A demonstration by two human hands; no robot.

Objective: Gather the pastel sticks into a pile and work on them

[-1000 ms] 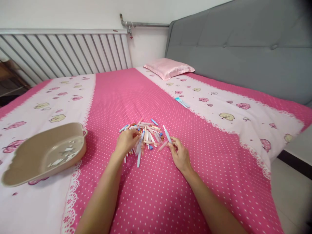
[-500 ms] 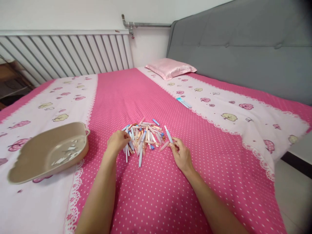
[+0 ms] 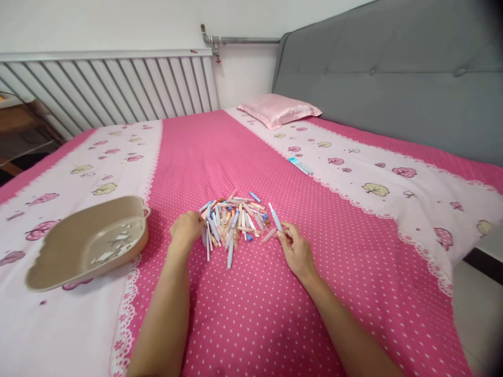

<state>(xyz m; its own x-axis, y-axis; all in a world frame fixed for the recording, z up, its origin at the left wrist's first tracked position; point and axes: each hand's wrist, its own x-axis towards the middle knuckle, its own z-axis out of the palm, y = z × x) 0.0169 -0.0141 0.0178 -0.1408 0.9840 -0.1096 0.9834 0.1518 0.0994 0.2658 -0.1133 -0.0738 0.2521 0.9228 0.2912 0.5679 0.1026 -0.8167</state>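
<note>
A heap of small pens and markers (image 3: 234, 220), blue, white and orange, lies on the pink dotted bedspread (image 3: 251, 309). My left hand (image 3: 186, 230) rests at the heap's left edge with its fingers curled over a few pens. My right hand (image 3: 295, 250) sits at the heap's right edge, fingers pinched round a white and blue pen (image 3: 275, 218) that sticks up and away from me.
A beige plastic basin (image 3: 87, 242) with scraps of paper inside stands on the bed to the left. A few blue pens (image 3: 301, 165) lie apart further up on the right. A pink pillow (image 3: 280, 109) lies by the grey headboard (image 3: 393, 78). A radiator (image 3: 106, 89) lines the wall.
My left hand has drawn back from the top of the heap to its left edge. The right hand has stayed put with its pen. The view has shifted slightly.
</note>
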